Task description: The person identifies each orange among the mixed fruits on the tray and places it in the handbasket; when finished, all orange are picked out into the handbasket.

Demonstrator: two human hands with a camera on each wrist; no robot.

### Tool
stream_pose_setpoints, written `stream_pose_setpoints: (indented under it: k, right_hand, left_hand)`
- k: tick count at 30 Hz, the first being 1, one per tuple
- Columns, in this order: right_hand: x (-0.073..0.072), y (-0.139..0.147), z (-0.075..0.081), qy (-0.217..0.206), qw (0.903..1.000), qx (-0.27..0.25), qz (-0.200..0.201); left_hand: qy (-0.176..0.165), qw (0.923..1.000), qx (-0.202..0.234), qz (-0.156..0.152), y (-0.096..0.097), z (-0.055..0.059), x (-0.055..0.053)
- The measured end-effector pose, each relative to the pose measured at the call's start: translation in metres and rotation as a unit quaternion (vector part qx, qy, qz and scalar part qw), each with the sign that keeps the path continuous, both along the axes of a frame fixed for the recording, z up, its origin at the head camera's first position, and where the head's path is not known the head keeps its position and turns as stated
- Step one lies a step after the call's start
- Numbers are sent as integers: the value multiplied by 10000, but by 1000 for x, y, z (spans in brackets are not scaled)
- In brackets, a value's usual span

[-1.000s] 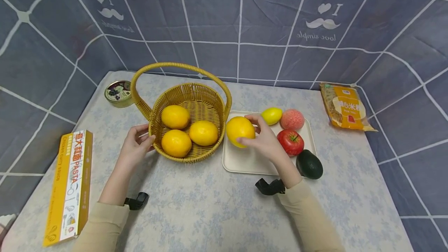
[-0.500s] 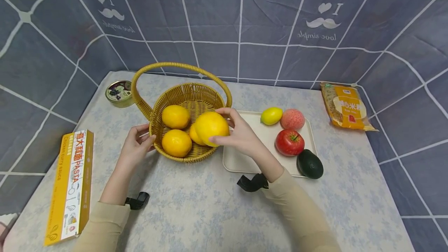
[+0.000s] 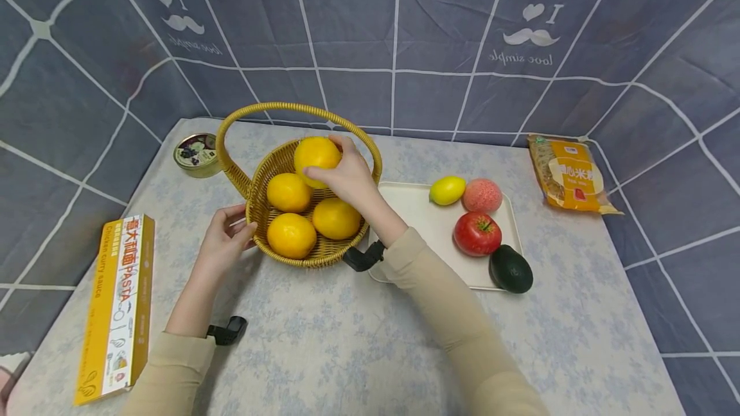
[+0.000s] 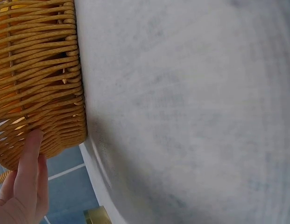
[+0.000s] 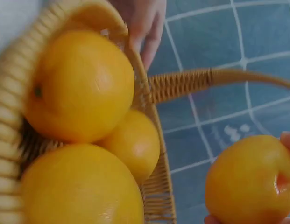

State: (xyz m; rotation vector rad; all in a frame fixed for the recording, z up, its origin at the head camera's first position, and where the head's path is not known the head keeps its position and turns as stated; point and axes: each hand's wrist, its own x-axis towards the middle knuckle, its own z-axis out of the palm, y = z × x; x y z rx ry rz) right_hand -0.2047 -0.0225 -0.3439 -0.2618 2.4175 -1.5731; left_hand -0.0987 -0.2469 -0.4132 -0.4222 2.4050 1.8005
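Observation:
My right hand [image 3: 351, 173] holds an orange [image 3: 316, 158] over the far part of the yellow wicker basket [image 3: 312, 263]. In the right wrist view this held orange [image 5: 247, 179] is apart from the basket's rim, with fingertips at its edges. Below it, inside the basket, lie three more oranges [image 3: 291, 236]. At the basket's left side my left hand [image 3: 224, 236] grips the rim, thumb near the top and fingers along the outer wall. The left wrist view has those fingers [image 4: 29, 161] against the woven wall. The right hand partly covers the basket's interior.
A cream tray [image 3: 405, 268] at the right bears a lemon [image 3: 448, 190], a peach [image 3: 482, 196] and a red apple [image 3: 477, 234]. An avocado [image 3: 510, 269] leans at its corner. Around stand a tin [image 3: 197, 154], a pasta box [image 3: 115, 307] and a yellow food packet [image 3: 572, 175]. The basket's handle [image 3: 300, 106] arches high.
The right hand has carried the orange from above the tray leftward and away from me, over the basket's far part. The left hand stays on the rim. The apple has shifted slightly.

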Motion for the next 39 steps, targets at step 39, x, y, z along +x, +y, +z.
stream_pose_setpoints:
  k: [39]
  right_hand:
    - [-42,-19,-42,-1474,9849,860,-298]
  left_hand:
    - [-12,9999,153,-65,0,1,0]
